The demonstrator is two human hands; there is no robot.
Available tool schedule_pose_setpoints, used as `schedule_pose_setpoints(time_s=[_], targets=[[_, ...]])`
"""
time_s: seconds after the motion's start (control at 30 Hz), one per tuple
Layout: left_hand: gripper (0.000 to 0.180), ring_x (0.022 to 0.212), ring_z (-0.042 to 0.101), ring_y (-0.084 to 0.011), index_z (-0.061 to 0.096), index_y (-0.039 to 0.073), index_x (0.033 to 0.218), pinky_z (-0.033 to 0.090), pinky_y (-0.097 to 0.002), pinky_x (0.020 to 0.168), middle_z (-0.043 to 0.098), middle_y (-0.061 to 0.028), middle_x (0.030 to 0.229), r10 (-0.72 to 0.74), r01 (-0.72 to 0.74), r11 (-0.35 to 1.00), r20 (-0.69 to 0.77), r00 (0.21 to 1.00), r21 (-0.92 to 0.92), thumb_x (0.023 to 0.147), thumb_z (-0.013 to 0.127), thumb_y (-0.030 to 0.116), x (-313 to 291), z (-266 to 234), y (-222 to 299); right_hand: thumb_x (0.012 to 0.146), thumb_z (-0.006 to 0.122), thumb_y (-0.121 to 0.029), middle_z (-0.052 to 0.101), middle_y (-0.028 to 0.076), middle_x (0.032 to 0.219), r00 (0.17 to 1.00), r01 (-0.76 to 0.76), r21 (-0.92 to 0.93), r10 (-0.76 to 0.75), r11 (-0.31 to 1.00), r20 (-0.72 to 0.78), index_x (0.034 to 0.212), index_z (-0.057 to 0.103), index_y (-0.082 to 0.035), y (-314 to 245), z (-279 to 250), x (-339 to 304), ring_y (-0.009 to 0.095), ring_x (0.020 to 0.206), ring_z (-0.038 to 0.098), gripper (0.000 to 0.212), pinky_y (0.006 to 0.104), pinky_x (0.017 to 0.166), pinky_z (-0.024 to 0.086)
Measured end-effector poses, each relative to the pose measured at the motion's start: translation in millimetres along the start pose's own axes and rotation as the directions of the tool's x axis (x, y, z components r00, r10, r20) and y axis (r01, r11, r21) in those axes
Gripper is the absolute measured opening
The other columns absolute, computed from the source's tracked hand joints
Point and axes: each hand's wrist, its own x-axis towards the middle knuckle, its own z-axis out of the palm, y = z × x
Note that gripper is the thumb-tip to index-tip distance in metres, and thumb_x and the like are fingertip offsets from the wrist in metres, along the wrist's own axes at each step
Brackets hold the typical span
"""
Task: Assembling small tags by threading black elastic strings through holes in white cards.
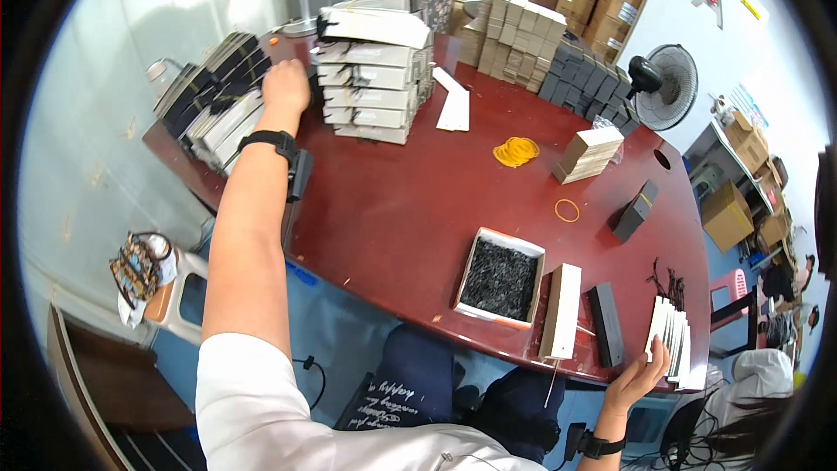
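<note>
Left hand [286,85] is curled at the far left of the red-brown counter [392,209], between the tall stack of white bundles [370,96] and the black bundles [231,61]; whether it grips anything cannot be determined. Right hand [641,372] has its fingers slightly parted at the near ends of the white strips [670,336], near right edge; grip cannot be determined. An open box [491,317] containing black pieces [501,281] sits left of a long white block [561,310]. A yellow rubber band [567,210] lies beyond.
</note>
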Motion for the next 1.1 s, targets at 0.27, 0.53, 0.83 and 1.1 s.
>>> schedule_pose_setpoints(time_s=[0.27, 0.53, 0.83, 1.1], targets=[[0.023, 0.094, 0.065, -0.0323, 0.066, 0.001, 0.096, 0.053, -0.0406, 0.081, 0.067, -0.0193, 0.099, -0.144, 0.136, 0.990, 0.330, 0.933, 0.049, 0.077, 0.066, 0.015, 3, 24, 2, 0.086, 0.042, 0.000, 0.050, 0.021, 0.112, 0.999, -0.017, -0.009, 0.017, 1.000, 0.051, 0.120, 0.051, 0.005, 1, 0, -1, 0.034, 0.104, 0.049, 0.035, 0.0419, 0.091, 0.038], [0.041, 0.096, 0.063, -0.0354, 0.064, -0.001, 0.098, 0.052, -0.0400, 0.083, 0.065, -0.0206, 0.102, -0.197, 0.203, 0.979, 0.232, 0.953, 0.000, 0.073, 0.074, 0.030, 16, -3, 9, 0.082, 0.046, 0.004, 0.051, 0.019, 0.108, 0.999, 0.022, 0.009, -0.023, 1.000, 0.049, 0.118, 0.054, 0.003, 2, -1, 2, 0.033, 0.099, 0.049, 0.037, 0.0408, 0.089, 0.039], [0.054, 0.101, 0.061, -0.0364, 0.062, 0.000, 0.106, 0.048, -0.0440, 0.087, 0.064, -0.0212, 0.107, -0.382, 0.381, 0.924, 0.108, 0.918, 0.028, 0.078, 0.064, 0.046, 54, -115, -74, 0.078, 0.051, 0.006, 0.054, 0.017, 0.104, 1.000, 0.002, 0.063, -0.004, 0.998, 0.023, 0.114, 0.056, 0.001, -4, -1, 8, 0.033, 0.096, 0.050, 0.037, 0.0416, 0.088, 0.038], [0.061, 0.084, 0.066, -0.0251, 0.063, 0.001, 0.105, 0.049, -0.0339, 0.076, 0.068, -0.0147, 0.089, -0.256, 0.134, 0.866, -0.196, 0.947, -0.482, 0.075, 0.067, 0.054, 53, -228, -38, 0.078, 0.052, 0.004, 0.055, 0.016, 0.104, 1.000, -0.005, 0.074, 0.006, 0.997, -0.015, 0.113, 0.056, 0.001, 0, 0, 5, 0.033, 0.096, 0.050, 0.035, 0.0426, 0.089, 0.038]])
